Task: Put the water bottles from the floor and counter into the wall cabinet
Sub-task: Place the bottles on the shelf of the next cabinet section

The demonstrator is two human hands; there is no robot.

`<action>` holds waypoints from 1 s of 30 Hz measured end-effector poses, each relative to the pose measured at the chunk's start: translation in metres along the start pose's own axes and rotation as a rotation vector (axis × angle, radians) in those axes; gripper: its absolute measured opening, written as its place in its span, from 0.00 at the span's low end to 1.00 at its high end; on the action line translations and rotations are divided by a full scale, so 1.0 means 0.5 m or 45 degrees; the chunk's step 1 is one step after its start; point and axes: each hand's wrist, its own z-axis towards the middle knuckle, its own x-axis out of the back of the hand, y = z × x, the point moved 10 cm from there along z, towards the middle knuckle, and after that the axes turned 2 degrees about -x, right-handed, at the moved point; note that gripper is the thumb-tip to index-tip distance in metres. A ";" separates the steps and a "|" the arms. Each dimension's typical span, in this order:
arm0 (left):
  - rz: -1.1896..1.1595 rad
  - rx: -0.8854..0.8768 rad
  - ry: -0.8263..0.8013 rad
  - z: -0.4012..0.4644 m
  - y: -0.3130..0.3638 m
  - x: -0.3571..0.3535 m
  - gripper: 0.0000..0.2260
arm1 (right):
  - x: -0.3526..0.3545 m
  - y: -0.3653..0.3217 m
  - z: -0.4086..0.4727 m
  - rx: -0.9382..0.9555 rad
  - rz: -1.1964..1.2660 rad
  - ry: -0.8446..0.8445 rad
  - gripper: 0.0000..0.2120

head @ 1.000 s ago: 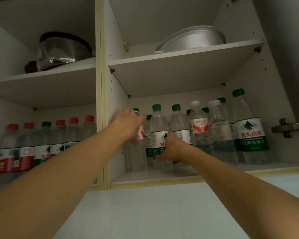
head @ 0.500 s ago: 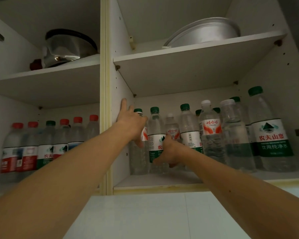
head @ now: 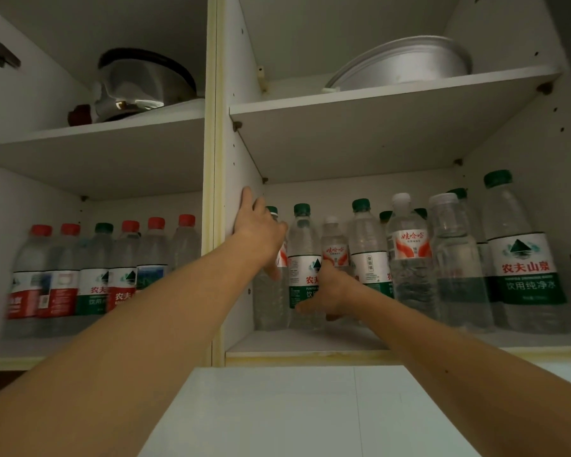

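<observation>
**Bottles being set in lower right cabinet bay**

A white glossy surface [head: 277, 410] is seen nearest, below the wall cabinet [head: 213, 179]. Both bare forearms are stretched up into the lower right bay. The right hand [head: 330, 288] is wrapped low around a small clear bottle [head: 335, 245] with white cap and orange-red label, thumb spread left across the neighbouring green-capped bottle [head: 304, 258]. The left hand [head: 261, 232] is laid with fingers fairly straight against the leftmost bottle [head: 271, 298] by the divider wall; no clear grip is shown. Ribbed clear plastic bottles are stood upright along this shelf, a tall green-labelled bottle [head: 524, 258] at far right. The lower left bay is filled by a red- and green-capped row [head: 96, 272], blurred. Above, a shiny steel pot [head: 139, 84] and a dull metal basin [head: 406, 62] are kept
</observation>
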 end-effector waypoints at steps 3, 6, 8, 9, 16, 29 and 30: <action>0.007 0.001 -0.005 -0.001 0.000 0.000 0.50 | 0.000 -0.001 -0.006 0.010 0.004 0.011 0.41; -0.006 -0.004 -0.018 -0.006 0.000 0.002 0.50 | 0.001 -0.007 -0.021 0.039 -0.002 0.013 0.41; -0.002 -0.014 -0.001 -0.010 0.001 0.006 0.50 | 0.010 -0.011 -0.033 0.076 -0.022 0.054 0.37; 0.004 -0.017 0.015 -0.013 0.000 0.009 0.49 | 0.022 -0.016 -0.042 0.109 -0.023 0.107 0.32; -0.363 0.108 0.469 -0.062 -0.026 0.092 0.31 | 0.195 -0.023 -0.173 0.356 -0.109 0.685 0.04; -1.752 -0.128 0.587 -0.006 0.068 0.181 0.30 | 0.395 0.008 -0.220 0.373 -0.485 0.947 0.27; -1.767 -0.120 0.588 0.005 0.072 0.188 0.29 | 0.412 0.009 -0.211 0.350 -0.506 0.921 0.28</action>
